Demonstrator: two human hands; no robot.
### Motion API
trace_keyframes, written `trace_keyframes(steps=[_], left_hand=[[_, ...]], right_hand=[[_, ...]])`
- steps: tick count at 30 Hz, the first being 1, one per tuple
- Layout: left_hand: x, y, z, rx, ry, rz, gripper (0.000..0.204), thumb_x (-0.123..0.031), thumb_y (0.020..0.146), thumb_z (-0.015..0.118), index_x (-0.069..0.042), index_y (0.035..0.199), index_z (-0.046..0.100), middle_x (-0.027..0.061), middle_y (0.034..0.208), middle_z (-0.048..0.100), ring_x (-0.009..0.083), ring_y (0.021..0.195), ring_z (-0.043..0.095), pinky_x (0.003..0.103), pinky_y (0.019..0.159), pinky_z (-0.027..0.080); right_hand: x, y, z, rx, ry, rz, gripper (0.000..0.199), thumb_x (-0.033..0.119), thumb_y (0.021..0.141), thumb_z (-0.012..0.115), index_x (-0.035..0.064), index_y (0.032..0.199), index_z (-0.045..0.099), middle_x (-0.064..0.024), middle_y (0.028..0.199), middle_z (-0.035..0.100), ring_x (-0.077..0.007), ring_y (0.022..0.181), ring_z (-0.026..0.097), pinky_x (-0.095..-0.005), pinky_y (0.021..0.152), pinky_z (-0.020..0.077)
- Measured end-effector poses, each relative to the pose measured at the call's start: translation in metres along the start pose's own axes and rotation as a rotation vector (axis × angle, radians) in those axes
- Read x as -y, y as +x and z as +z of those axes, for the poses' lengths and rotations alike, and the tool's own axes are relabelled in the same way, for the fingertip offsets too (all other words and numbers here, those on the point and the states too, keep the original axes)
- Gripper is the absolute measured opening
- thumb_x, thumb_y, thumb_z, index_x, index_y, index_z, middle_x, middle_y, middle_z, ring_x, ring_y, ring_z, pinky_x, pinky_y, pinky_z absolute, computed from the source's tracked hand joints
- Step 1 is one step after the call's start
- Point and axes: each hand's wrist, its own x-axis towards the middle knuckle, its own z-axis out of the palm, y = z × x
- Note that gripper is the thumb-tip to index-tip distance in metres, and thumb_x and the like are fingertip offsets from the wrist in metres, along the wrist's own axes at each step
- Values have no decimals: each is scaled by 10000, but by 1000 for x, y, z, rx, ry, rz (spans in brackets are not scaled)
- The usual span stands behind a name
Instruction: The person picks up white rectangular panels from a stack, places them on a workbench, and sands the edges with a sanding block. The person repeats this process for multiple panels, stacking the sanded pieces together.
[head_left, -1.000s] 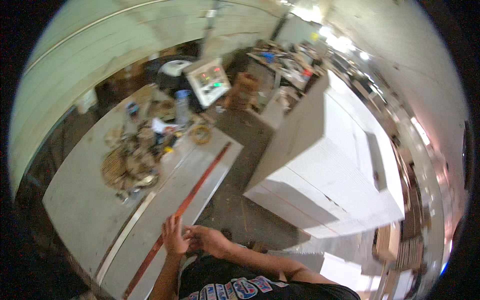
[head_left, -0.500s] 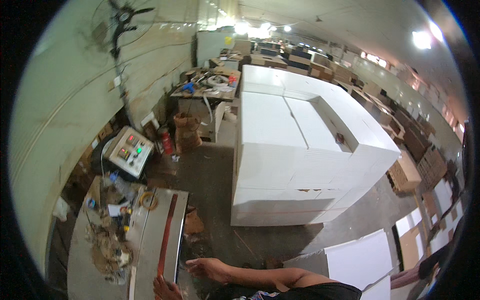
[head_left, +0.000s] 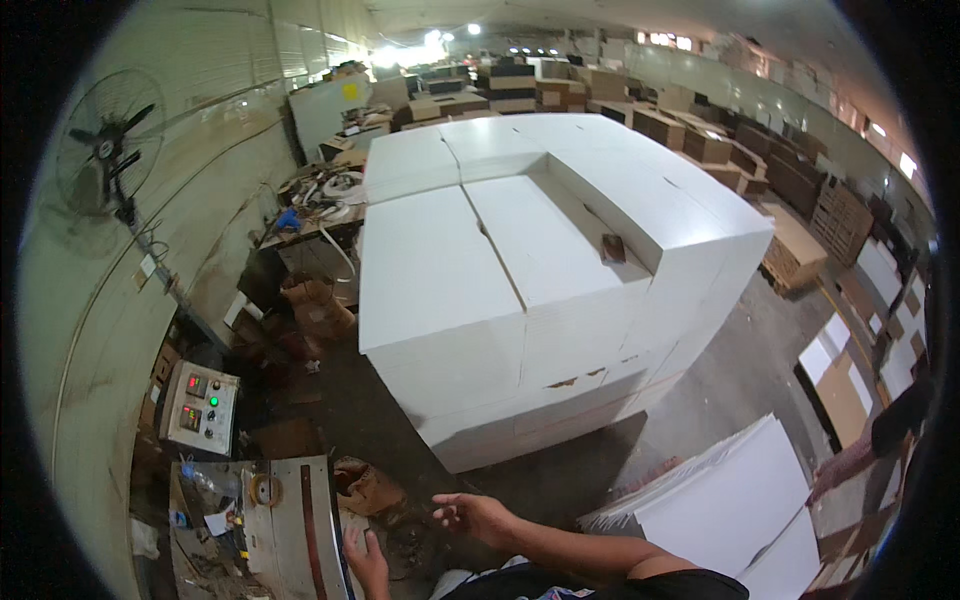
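My right hand (head_left: 474, 519) reaches in from the lower right with its fingers loosely spread, holding nothing. Close to its left, my left hand (head_left: 367, 563) rises from the lower edge with fingers parted and nothing in it. The left hand is nearest to the right edge of a metal-topped workbench (head_left: 285, 560), which has a dark reddish strip (head_left: 314, 550) along it. Beyond both hands stands a large block of stacked white panels (head_left: 428, 270), with a recess in its top and a small brown piece (head_left: 613, 248) in that recess.
At right lies a stack of white sheets (head_left: 725, 500), with another person's arm (head_left: 845, 470) beyond it. A control box (head_left: 199, 408) with lit displays stands past the bench. A brown sack (head_left: 368, 486) sits beside the bench. A fan (head_left: 108, 148) hangs at the left wall.
The view has swung to the right, so the white stack appears further left. My left hand has come off the bench's strip to its right edge. The right hand remains raised and empty.
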Motion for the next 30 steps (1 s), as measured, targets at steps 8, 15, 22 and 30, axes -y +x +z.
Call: trace_keyframes(steps=[8,15,22,30], left_hand=[[-169,74,28,232,-394,466,721,-427,1236,665,-60,1817,450,223,1713,625,360,1602,587,530,1327,462],[-283,150,62,424,-557,735,914,-560,1203,668,-16,1855,329,249,1835,472,401,1706,457,586,1405,373],[-345,196,78,609,-622,855,928,-498,1219,645,24,1876,248,297,1904,344,403,1766,353,602,1425,311],[-359,194,103,710,-683,570,780,-328,1250,610,50,1853,291,227,1895,377,327,1714,415,479,1408,333]], right_hand=[[45,-3,-41,-114,281,-295,453,242,1232,563,42,1627,658,-97,1262,811,-203,1108,736,-368,1043,606],[139,-11,-21,-301,77,-750,554,196,1208,593,33,1736,563,-115,1291,841,-174,1074,749,-344,1024,588],[204,-21,28,-584,-83,-1091,756,203,1206,621,81,1891,324,-144,1368,807,-178,1128,738,-363,1075,567],[229,-5,22,-660,-209,-1118,906,233,1214,638,84,1929,102,-191,1429,774,-232,1195,729,-396,1117,550]])
